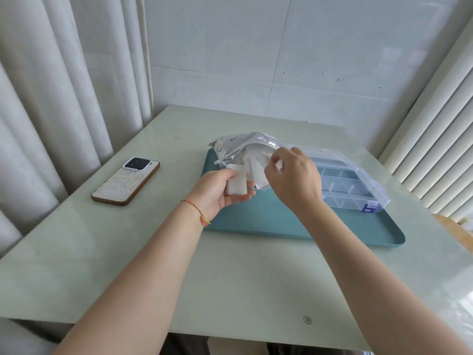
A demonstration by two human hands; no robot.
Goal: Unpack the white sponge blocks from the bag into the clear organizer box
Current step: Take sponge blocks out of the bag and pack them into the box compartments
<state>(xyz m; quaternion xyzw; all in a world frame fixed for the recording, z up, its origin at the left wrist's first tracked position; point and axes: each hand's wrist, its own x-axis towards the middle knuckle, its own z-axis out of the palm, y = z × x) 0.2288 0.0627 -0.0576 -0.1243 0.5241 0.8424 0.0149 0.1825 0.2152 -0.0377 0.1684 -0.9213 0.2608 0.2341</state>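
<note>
Gripping one sponge block (236, 186) in my left hand (222, 193) mid-frame, right hand (294, 175) pinching more at the bag (235, 147) mouth; organizer box (350, 185) at right looks empty, so early going.

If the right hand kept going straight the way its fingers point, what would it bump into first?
Most likely the white sponge blocks at the mouth of the silver bag. The right hand points left and away into that opening and already seems to touch them, though depth is hard to judge.
</note>
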